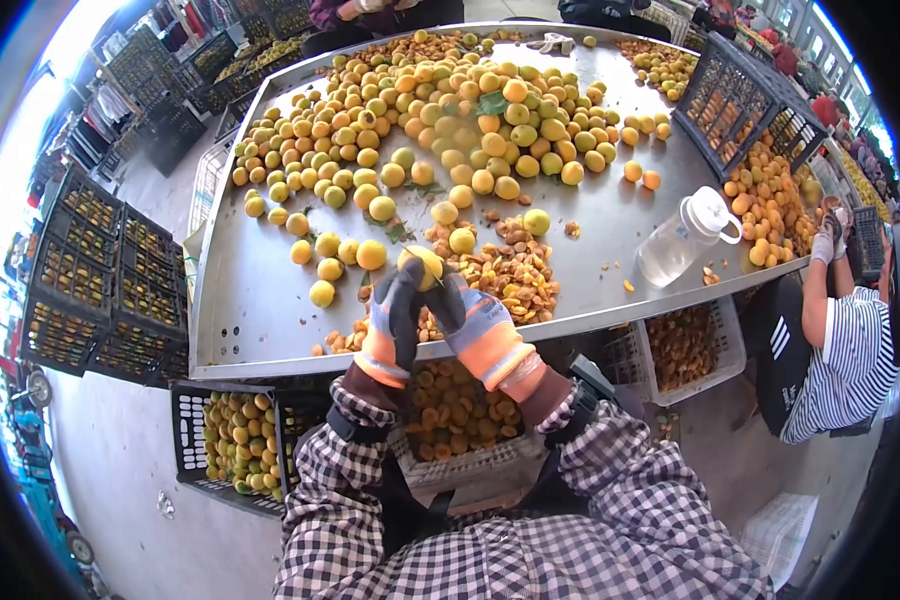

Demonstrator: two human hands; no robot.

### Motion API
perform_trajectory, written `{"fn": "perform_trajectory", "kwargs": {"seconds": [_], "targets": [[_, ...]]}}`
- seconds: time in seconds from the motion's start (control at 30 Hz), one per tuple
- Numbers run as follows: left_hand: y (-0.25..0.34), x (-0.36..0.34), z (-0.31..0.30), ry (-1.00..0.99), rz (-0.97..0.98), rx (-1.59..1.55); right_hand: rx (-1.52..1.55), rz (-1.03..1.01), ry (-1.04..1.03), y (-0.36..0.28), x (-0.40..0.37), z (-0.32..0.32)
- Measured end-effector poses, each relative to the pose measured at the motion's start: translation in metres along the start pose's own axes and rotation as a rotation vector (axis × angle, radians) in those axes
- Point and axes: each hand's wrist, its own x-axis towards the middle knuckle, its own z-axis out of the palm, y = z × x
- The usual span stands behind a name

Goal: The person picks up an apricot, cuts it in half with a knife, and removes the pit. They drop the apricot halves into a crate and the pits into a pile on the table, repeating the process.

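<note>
Both my gloved hands meet at the near edge of the metal table (610,290), closed around one yellow apricot (423,264). My left hand (394,318), in a dark and orange glove, grips its left side. On the apricot's right side are the fingers of my right hand (475,325); whether the fruit is split cannot be made out. Just beyond and to the right lies a pile of apricot pits and pieces (515,275). Under my wrists, a crate holds halved apricots (455,410).
Whole apricots (440,115) cover the table's far side. A clear water bottle (675,245) stands at right, near a tipped black crate (735,105). Filled crates stand below the table, with stacked crates (100,270) at left. A person in a striped shirt (850,350) works at right.
</note>
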Motion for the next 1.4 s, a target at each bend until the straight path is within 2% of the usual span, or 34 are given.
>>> {"fn": "perform_trajectory", "kwargs": {"seconds": [0.07, 0.1, 0.13, 0.2, 0.27, 0.33, 0.37, 0.43, 0.47, 0.53, 0.57, 0.67, 0.73, 0.8, 0.83, 0.87, 0.93, 1.07, 1.23, 1.4], "targets": [[-0.001, 0.006, -0.021, -0.004, 0.219, 0.499, 0.006, 0.02, -0.057, 0.0, 0.001, -0.007], [0.002, 0.011, -0.028, -0.068, 0.343, 0.729, -0.027, 0.016, -0.065, -0.001, 0.001, -0.012], [0.001, 0.01, -0.031, -0.072, 0.338, 0.73, -0.026, 0.022, -0.063, -0.001, -0.001, -0.01], [0.001, 0.01, -0.029, -0.131, 0.263, 0.534, -0.06, -0.021, -0.034, 0.002, -0.002, -0.008], [0.006, 0.008, -0.024, -0.148, 0.285, 0.514, -0.084, -0.032, -0.037, 0.001, 0.0, -0.008], [0.016, 0.004, -0.016, -0.027, 0.058, 0.432, -0.108, -0.066, 0.019, 0.001, -0.002, -0.01], [0.019, 0.002, -0.014, -0.026, 0.059, 0.432, -0.108, -0.067, 0.019, 0.003, -0.002, -0.011], [0.023, -0.001, -0.013, 0.118, -0.064, 0.608, -0.167, -0.079, -0.055, 0.002, 0.001, -0.011], [0.023, 0.0, -0.016, 0.125, -0.063, 0.606, -0.167, -0.083, -0.06, 0.0, -0.001, -0.011], [0.02, 0.002, -0.021, 0.01, 0.035, 0.601, -0.063, -0.113, 0.189, -0.017, -0.003, -0.024], [0.013, 0.001, -0.019, -0.022, 0.126, 0.531, -0.046, -0.092, 0.105, -0.016, -0.001, -0.027], [0.006, 0.001, -0.019, -0.057, 0.305, 0.751, -0.03, -0.045, -0.012, 0.0, 0.003, -0.009], [0.004, 0.002, -0.016, -0.057, 0.299, 0.664, -0.087, -0.013, -0.051, -0.007, 0.003, -0.018], [0.006, -0.001, -0.013, -0.05, 0.289, 0.582, -0.103, -0.102, -0.171, -0.004, 0.005, -0.019], [0.008, -0.002, -0.009, -0.031, 0.28, 0.553, -0.136, -0.253, -0.089, 0.003, 0.004, -0.014], [0.01, -0.002, -0.006, -0.013, 0.273, 0.524, -0.136, -0.255, -0.089, 0.006, 0.003, -0.01], [0.011, -0.003, -0.004, -0.022, 0.306, 0.508, 0.102, -0.191, -0.06, 0.006, 0.004, -0.008], [0.015, -0.009, 0.004, -0.013, 0.308, 0.449, 0.212, -0.155, -0.022, -0.007, 0.002, -0.013], [0.015, -0.015, 0.005, 0.017, 0.376, 0.503, 0.587, -0.114, -0.012, -0.022, 0.0, -0.022], [0.016, -0.023, 0.004, 0.049, 0.392, 0.522, 0.725, -0.119, -0.065, -0.024, 0.0, -0.023]]}}
